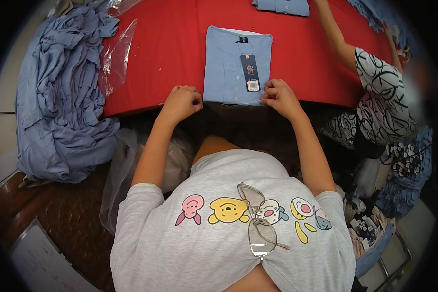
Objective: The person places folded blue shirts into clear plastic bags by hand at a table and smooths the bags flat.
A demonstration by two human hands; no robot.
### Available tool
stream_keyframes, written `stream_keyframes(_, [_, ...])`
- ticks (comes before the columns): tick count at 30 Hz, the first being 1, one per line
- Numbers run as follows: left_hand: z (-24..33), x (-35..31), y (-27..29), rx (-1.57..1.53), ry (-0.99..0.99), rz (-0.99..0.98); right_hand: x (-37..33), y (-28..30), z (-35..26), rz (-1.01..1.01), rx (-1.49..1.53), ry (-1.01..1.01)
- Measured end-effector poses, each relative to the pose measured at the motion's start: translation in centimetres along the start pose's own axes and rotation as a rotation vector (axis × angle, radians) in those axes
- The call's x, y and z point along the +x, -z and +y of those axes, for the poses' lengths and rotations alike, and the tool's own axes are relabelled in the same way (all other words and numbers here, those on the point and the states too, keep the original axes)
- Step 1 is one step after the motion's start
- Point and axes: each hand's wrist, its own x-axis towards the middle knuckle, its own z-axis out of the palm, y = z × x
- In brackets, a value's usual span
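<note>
A folded light-blue buttoned shirt (222, 73) lies face up near the front edge of the table. A dark hang tag (250, 73) with a pale label rests on its front, strung from the neck. Clear, shiny plastic film (250, 103) shows along the shirt's lower edge. My right hand (281, 99) pinches the film at the lower right corner. Just beside the lower left corner, my left hand (182, 103) is closed with its fingers curled; whatever may be between them is hidden.
The red-covered table (155, 58) carries a loose clear plastic bag (118, 61) and another folded blue shirt (283, 7). A large heap of blue garments (58, 97) stands at the left. At the right, a person in a patterned top (382, 82) reaches over the table.
</note>
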Motion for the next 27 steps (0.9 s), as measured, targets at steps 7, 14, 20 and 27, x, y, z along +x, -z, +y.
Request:
stream_keyframes(7, [1.6,0.4,-0.5,-0.122,0.14,0.017,0.1,0.0,0.0,-0.027,-0.001,-0.006])
stream_keyframes(14, [1.2,-0.9,-1.3,-0.152,0.104,0.132,-0.2,-0.4,0.6,-0.012,-0.011,0.018])
stream_keyframes(20, [1.5,-0.3,2.4,-0.077,0.054,0.214,-0.5,-0.7,-0.3,0.028,-0.067,0.028])
stream_keyframes(27, [1.3,3.7,3.3,0.021,0.08,0.206,0.3,-1.0,-0.3,0.129,-0.073,-0.071])
